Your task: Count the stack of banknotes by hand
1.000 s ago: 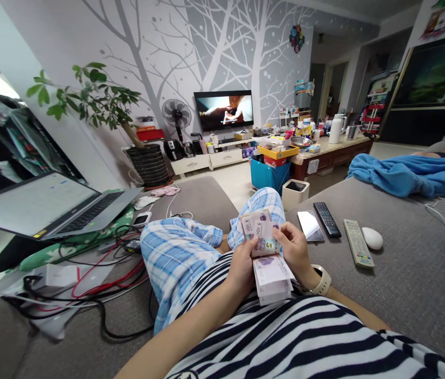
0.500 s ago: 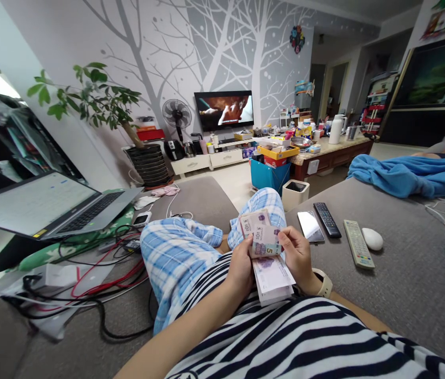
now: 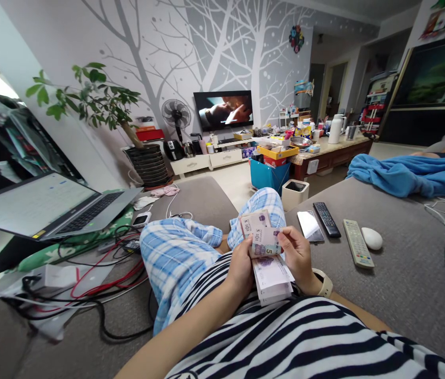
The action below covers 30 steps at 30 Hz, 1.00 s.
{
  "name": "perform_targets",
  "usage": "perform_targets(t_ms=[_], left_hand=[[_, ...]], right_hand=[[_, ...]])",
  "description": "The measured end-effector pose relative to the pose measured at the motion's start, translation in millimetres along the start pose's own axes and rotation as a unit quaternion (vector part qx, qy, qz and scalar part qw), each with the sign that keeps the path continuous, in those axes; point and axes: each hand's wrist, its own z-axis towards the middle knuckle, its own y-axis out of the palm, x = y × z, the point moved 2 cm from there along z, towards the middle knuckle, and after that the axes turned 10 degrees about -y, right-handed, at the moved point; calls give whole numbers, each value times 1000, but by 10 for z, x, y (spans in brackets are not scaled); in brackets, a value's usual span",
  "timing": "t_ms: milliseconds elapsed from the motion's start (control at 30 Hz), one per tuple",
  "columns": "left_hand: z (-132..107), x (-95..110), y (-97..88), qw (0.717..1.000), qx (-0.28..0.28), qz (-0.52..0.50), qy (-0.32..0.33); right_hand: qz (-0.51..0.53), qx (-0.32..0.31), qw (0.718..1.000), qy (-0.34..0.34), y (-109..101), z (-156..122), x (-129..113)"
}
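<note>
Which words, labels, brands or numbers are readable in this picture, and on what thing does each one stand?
"5": on the top banknote.
The small print and serial number on that banknote are too small to read.
The laptop screen text is too small to read.
The button labels on the pale remote are too small to read.

Open laptop (image 3: 44, 206) at left; remote (image 3: 358, 243) beside probable mouse (image 3: 372, 238).

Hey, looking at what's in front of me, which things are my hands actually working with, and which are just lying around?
Working with: left hand, right hand, banknotes.

Lying around: smartphone, black remote control, white remote control, white computer mouse, laptop.
</note>
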Motion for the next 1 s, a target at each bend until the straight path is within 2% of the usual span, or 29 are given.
perform_targets(t_ms=[700, 1000], left_hand=[[-54, 50, 42, 1000, 19, 25, 4], [-69, 54, 57, 1000, 7, 12, -5]], right_hand=[[10, -25, 999, -36, -10, -31, -74], [9, -27, 999, -35, -10, -27, -64]])
